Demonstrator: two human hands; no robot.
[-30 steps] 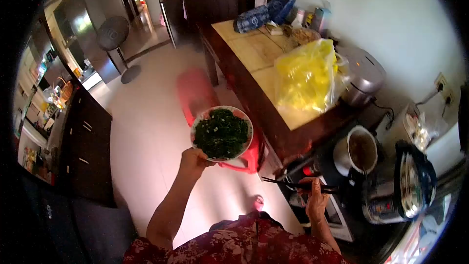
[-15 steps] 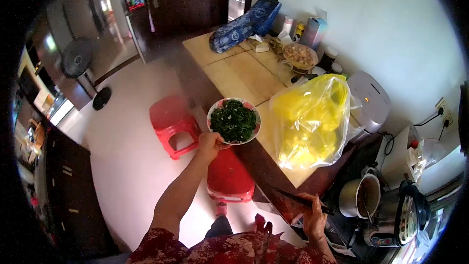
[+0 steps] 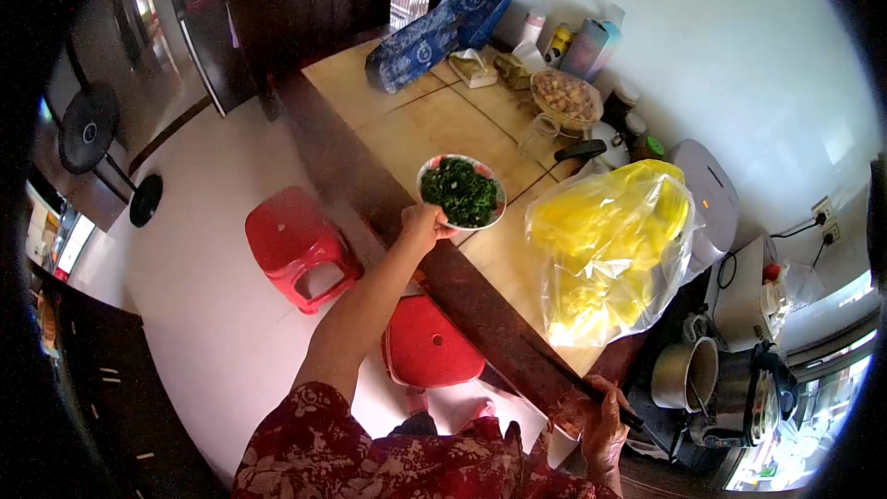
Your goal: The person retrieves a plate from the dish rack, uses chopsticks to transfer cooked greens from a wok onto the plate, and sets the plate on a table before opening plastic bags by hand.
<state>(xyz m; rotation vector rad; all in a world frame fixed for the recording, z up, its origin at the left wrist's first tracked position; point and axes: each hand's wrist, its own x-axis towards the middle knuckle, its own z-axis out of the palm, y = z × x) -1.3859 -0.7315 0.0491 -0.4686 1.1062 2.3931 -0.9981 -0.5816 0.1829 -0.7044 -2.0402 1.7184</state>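
Note:
My left hand (image 3: 425, 225) is closed on the near rim of a flower-edged bowl (image 3: 500, 206), which it holds out over the tiled table. Chopped dark green cooked vegetables (image 3: 459, 192) fill the bowl. Down at the right, by the table's dark wooden edge, my right hand (image 3: 605, 425) is closed around dark chopsticks (image 3: 632, 419), their thin ends pointing up and left. Between the hands, on the table, sits a clear plastic bag (image 3: 605, 300) with yellow bagging inside.
Two red stools (image 3: 294, 238) (image 3: 432, 351) stand beside the table (image 3: 397, 143). A blue bag (image 3: 420, 51), a basket (image 3: 565, 102) and jars line its far side. A pot (image 3: 679, 377) and a cooker (image 3: 739, 397) are at right, a fan (image 3: 91, 129) at left.
My left hand has carried the bowl forward and a little right, further over the table. The camera view has shifted, and my right hand still grips the chopsticks low at the right.

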